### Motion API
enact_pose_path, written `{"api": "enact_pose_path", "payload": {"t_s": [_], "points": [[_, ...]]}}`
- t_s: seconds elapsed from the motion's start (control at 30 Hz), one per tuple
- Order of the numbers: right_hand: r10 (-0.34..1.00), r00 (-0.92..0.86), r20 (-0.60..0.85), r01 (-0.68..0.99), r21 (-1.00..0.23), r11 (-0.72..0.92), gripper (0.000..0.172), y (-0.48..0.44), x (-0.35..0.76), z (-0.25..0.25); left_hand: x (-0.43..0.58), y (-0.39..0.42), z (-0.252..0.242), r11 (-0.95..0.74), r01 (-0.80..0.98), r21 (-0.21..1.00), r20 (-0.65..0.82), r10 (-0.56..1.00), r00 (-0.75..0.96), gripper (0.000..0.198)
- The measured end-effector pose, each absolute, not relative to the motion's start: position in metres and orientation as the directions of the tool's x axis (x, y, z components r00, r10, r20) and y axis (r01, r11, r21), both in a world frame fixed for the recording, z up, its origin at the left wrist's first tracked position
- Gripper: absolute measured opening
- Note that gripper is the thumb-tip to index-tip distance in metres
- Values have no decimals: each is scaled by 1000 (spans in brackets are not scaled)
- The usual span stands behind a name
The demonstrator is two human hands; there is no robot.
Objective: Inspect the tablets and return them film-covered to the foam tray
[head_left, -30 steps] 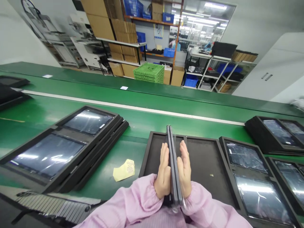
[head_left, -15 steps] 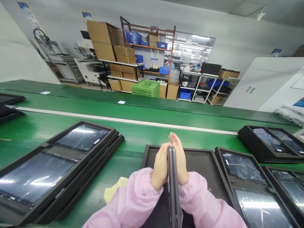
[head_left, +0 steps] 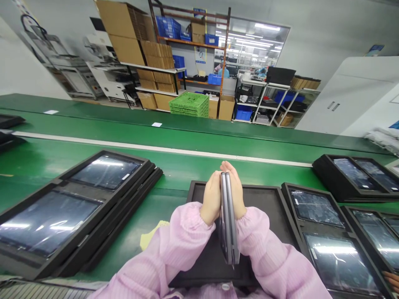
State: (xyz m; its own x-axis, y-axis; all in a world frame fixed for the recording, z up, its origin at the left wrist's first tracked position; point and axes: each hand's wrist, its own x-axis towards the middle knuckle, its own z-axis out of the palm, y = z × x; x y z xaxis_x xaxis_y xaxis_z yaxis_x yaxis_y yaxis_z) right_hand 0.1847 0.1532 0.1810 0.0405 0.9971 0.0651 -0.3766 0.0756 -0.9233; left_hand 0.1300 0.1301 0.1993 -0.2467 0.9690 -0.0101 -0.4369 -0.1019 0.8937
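Two thin dark tablets (head_left: 229, 220) stand on edge, face to face, between my palms. My left hand (head_left: 212, 197) lies flat along their left side, fingers together and pointing forward. On the right side my right hand (head_left: 236, 193) presses against them, its fingertips reaching just past their far ends. The lower ends of both tablets show above a black foam tray (head_left: 264, 207) with a raised rim. A yellow piece of cloth or sponge (head_left: 152, 234) lies on the green bench left of my left forearm, partly covered by the sleeve.
Stacked black trays with screens (head_left: 77, 203) lie on the left. More screen trays (head_left: 330, 232) fill the right side, with a black tray stack (head_left: 358, 178) behind. Another person's hand (head_left: 392, 280) shows at the lower right edge. A white line (head_left: 174, 150) crosses the green bench (head_left: 174, 178).
The tablets have tipped and shifted so their lower ends are now in view, both hands still pressing them. The view has tilted downward. Another person's hand has appeared at lower right.
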Motion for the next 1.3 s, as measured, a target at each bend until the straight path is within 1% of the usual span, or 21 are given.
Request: {"api": "enact_pose_path", "payload": {"t_s": [0.13, 0.2, 0.3, 0.37, 0.43, 0.47, 0.57, 0.63, 0.7, 0.77, 0.9, 1.03, 1.17, 1.3], "points": [[998, 24, 56, -387, -920, 61, 38, 153, 186, 184, 132, 129, 200, -78, -467, 881, -33, 974, -224, 38], [999, 19, 46, -378, -925, 50, 39, 153, 186, 183, 131, 130, 196, -108, -406, 908, 7, 970, -242, 38], [999, 25, 26, -352, -935, 33, 41, 153, 187, 182, 126, 136, 186, -205, -166, 965, 158, 953, -258, 42], [998, 52, 19, -330, -943, 35, 44, 151, 191, 182, 121, 142, 179, -268, 3, 963, 260, 932, -251, 48], [998, 55, 22, -292, -956, 37, 45, 148, 200, 185, 115, 148, 174, -300, 137, 944, 326, 909, -260, 49], [999, 33, 27, -264, -964, 34, 42, 145, 208, 188, 113, 151, 173, -305, 197, 932, 351, 897, -269, 48], [993, -120, -9, -163, -986, -29, 30, 133, 236, 199, 108, 158, 172, -293, 327, 898, 391, 873, -291, 44], [977, -206, -60, -106, -991, -83, 30, 125, 257, 207, 106, 161, 171, -279, 360, 890, 397, 863, -312, 42], [963, -255, -88, -53, -993, -105, 30, 119, 275, 213, 104, 163, 170, -264, 379, 887, 396, 856, -332, 41], [950, -296, -100, 21, -995, -98, 32, 115, 288, 219, 104, 165, 168, -247, 397, 884, 392, 855, -341, 41], [912, -377, -160, 189, -977, -93, 40, 114, 298, 228, 103, 165, 165, -239, 427, 872, 395, 859, -326, 41], [876, -420, -237, 333, -938, -94, 42, 116, 298, 239, 103, 163, 163, -253, 454, 854, 418, 854, -310, 40], [827, -467, -315, 405, -907, -116, 40, 118, 295, 253, 104, 161, 162, -255, 474, 843, 428, 852, -302, 40], [806, -473, -356, 459, -880, -120, 36, 121, 293, 261, 105, 161, 164, -270, 477, 836, 438, 853, -285, 39]]}}
